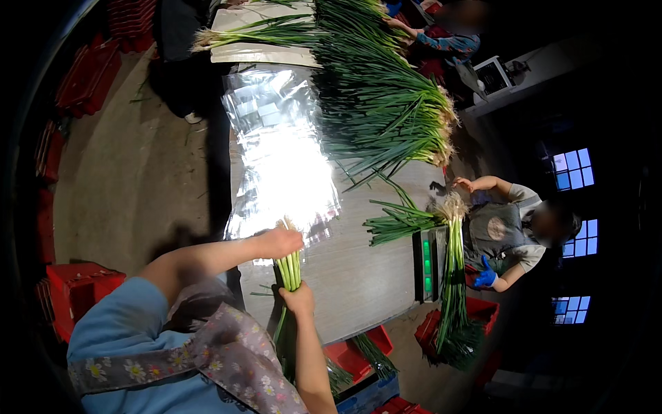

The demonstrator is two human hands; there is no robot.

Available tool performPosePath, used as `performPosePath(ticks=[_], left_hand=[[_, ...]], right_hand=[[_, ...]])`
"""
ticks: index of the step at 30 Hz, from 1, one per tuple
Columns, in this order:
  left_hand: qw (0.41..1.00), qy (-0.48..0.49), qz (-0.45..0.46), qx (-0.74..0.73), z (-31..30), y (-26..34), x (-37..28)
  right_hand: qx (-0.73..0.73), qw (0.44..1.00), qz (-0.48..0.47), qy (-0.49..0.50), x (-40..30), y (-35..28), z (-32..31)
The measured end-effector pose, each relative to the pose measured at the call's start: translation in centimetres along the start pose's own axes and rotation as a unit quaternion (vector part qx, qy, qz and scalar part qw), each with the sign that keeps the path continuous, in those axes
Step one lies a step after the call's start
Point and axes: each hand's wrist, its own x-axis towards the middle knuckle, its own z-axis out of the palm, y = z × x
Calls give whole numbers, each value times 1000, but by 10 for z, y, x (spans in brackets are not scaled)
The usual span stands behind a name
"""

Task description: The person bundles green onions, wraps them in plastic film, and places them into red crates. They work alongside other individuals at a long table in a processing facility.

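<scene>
A bunch of green onions point(288, 271) is held upright in the picture, its pale roots toward the plastic bags. My left hand point(280, 243) is closed around the white stalks just below the roots. Farther down the same bunch, my right hand point(299, 299) grips where the stalks turn green. The leaves hang past the table's near edge, partly hidden by my right arm and the floral apron point(238, 346). Clear plastic bags point(274, 129) lie spread on the table point(362, 290) beyond my left hand, glaring with reflected light.
A large heap of green onions point(382, 108) covers the far table. At right, a scale point(427, 264) with a green display stands beside another bunch point(455, 259). A co-worker with one blue glove point(485, 273) faces it. Red crates point(85, 295) stand on the floor.
</scene>
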Motion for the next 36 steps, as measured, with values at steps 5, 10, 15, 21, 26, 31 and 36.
performPosePath(ticks=[5,10,15,21,26,31,36], left_hand=[[998,-3,60,35,-6,-11,-12],[989,112,-101,-5,-21,19,29],[996,-9,90,14,-6,32,56],[985,99,116,78,-31,24,31],[937,162,-298,79,-37,44,32],[940,-227,-240,-85,-29,104,24],[976,-55,-89,-191,-33,77,1]], right_hand=[[315,946,1,-77,9,34,-11],[184,982,-33,-35,-10,17,-31],[-24,997,38,58,-25,-22,-34],[312,950,-28,19,-9,31,-44],[437,898,-7,-58,-21,30,-57],[465,880,-16,-102,-22,23,-59],[470,880,-50,-56,-23,26,-65]])
